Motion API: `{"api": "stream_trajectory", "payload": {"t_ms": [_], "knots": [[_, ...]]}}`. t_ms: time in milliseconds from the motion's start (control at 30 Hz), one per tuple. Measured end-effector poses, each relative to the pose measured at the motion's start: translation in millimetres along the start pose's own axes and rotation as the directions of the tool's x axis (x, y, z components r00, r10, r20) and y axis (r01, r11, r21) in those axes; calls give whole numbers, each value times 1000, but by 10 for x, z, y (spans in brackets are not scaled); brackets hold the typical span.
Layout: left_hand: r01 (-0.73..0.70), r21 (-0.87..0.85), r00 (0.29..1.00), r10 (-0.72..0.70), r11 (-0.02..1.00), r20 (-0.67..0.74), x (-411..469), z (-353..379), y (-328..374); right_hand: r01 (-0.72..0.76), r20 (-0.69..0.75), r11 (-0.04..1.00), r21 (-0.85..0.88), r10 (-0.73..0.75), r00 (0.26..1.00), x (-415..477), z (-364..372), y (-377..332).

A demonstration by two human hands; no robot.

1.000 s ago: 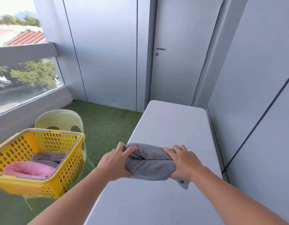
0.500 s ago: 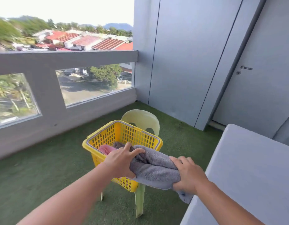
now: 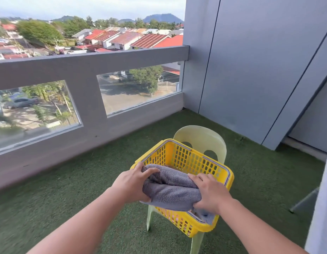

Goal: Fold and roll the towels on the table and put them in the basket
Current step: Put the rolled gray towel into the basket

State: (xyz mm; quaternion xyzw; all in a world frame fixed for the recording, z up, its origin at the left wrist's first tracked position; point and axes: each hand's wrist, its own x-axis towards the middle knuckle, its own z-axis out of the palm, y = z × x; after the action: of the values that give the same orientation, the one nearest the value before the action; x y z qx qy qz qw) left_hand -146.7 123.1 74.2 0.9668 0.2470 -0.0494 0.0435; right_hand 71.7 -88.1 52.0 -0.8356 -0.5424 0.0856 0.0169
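A rolled grey towel [image 3: 171, 189] hangs over the yellow plastic basket [image 3: 194, 158], held at both ends. My left hand [image 3: 132, 182] grips its left end, fingers curled over the top. My right hand [image 3: 209, 192] grips its right end, and a loose corner of the towel droops below it onto the basket's near rim. The towel hides most of the basket's inside; something pink shows faintly through the holes of the near wall.
The basket sits on a pale green plastic chair [image 3: 201, 136] standing on green artificial turf. A grey balcony wall [image 3: 89, 85] with glass panes runs along the left. The white table's edge [image 3: 322, 208] and a table leg [image 3: 304, 202] show at far right.
I have turned left, away from the table, and carried the rolled grey towel from the tabletop to above the basket. Both hands have kept their hold on it.
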Motion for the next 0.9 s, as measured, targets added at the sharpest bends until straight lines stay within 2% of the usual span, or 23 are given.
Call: {"api": "stream_trajectory", "payload": {"t_ms": [200,533,667,900], "knots": [[-27,-1,999,27,1000,33,950,87,-188,-29,38,999,32,28,999,774,80,383],[-161,-22,982,162,987,95,2415,311,-367,-213,125,974,75,202,971,1695,239,960],[-251,-35,960,254,967,121,2965,555,-523,-330,174,940,87,312,934,1961,496,978],[-441,-36,881,440,897,174,3651,974,-656,-521,259,849,86,486,835,2177,791,866]]}}
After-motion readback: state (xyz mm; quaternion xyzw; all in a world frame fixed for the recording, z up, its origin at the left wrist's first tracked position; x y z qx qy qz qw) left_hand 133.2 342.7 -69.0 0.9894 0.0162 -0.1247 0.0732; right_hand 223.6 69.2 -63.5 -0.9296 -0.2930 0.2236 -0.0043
